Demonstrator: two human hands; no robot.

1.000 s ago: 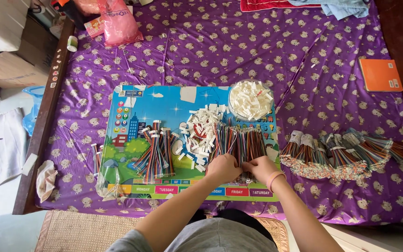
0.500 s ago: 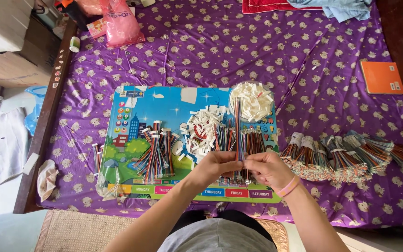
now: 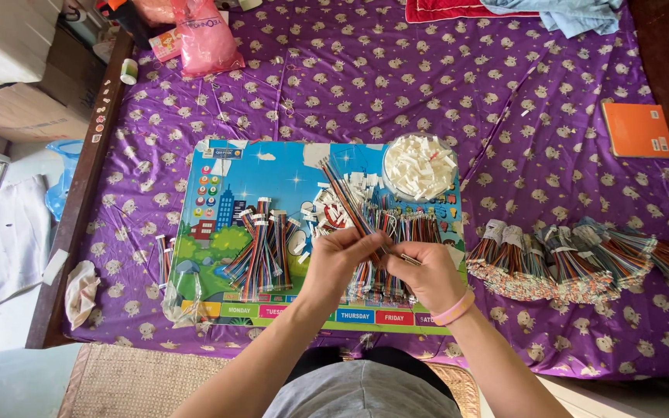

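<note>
A bundle of multicoloured ribbon wires (image 3: 346,205) is pinched between both hands above a colourful cartoon board (image 3: 272,166) on a purple-sheeted bed (image 3: 396,77); the left hand (image 3: 337,259) grasps its lower end, the right hand (image 3: 427,275) closes its grip beside it. Tied bundles (image 3: 574,259) lie stacked at right, suggesting work well along, while loose wires (image 3: 261,248) and a bowl of white connectors (image 3: 420,165) remain.

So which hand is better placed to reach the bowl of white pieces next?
Probably the right hand: the bowl lies on its side, straight beyond it, while the left hand pinches the wire strip.
</note>
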